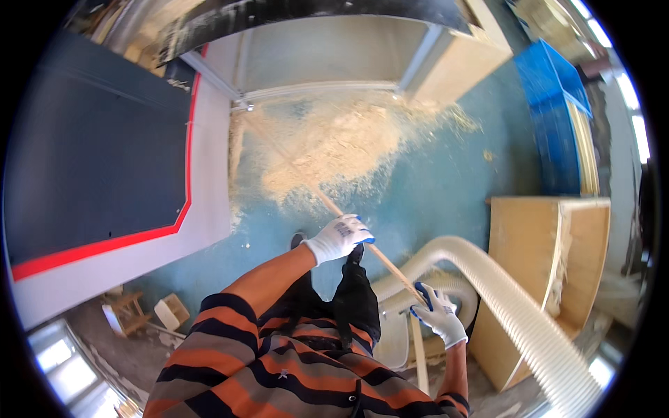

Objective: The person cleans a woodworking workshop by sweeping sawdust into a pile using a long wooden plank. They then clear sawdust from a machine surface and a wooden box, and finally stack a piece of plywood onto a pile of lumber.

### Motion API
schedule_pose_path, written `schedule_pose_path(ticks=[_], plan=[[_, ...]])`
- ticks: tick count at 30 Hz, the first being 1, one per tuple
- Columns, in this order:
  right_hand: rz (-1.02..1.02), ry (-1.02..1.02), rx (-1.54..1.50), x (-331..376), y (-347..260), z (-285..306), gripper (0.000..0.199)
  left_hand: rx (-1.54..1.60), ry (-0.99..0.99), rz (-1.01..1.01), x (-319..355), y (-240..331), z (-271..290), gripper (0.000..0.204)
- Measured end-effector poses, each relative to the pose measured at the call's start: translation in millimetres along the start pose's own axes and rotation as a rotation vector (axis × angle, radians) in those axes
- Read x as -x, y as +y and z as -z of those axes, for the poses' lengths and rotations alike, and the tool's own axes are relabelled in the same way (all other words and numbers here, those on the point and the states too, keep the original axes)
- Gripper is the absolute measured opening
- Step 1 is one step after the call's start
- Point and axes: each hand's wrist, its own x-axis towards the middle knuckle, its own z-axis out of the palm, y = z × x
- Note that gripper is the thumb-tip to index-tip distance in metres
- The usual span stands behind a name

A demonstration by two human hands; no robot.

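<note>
A long thin wooden pole [390, 267] runs slantwise across the view, from my right hand up to the far left over the sawdust [348, 150]. My left hand [339, 237], in a white glove with blue fingertips, is closed round the middle of the pole. Farther back, near my right hip, my right hand [440, 318] grips its near end in a matching glove. The pole's far end fades into the sawdust beside the machine, so I cannot tell what it carries. Below my right hand a second pale wooden strip [419, 355] points downward.
A grey machine panel with a red border [97, 247] stands at the left. A ribbed hose [516, 299] curves along the right, next to an open wooden box [524, 244]. Blue crates [554, 132] stand at the far right, and a small wooden stool [125, 313] at the lower left.
</note>
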Motion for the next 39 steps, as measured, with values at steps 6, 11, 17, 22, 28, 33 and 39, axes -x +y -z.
schedule_pose_path(ticks=[6,11,17,22,28,33,39], plan=[[-0.205,-0.231,-0.257,45,-48,-130,0.054,0.056,-0.123,0.101,116,-2,-36,0.027],[-0.441,-0.238,-0.274,41,-91,-278,0.051,0.278,-0.176,0.447,231,9,-7,0.027],[-0.455,-0.164,-0.340,70,-146,-369,0.049,0.535,-0.285,0.968,420,-5,36,0.030],[-0.474,-0.118,-0.308,118,-160,-431,0.047,0.739,-0.256,1.236,485,25,55,0.026],[-0.330,0.127,-0.058,164,-148,-520,0.047,0.982,-0.062,1.354,541,43,21,0.027],[-0.408,0.108,-0.041,229,-181,-570,0.046,0.962,-0.338,1.284,590,57,11,0.026],[-0.519,0.063,0.076,257,-222,-626,0.061,0.848,-0.622,1.140,631,12,-8,0.029]])
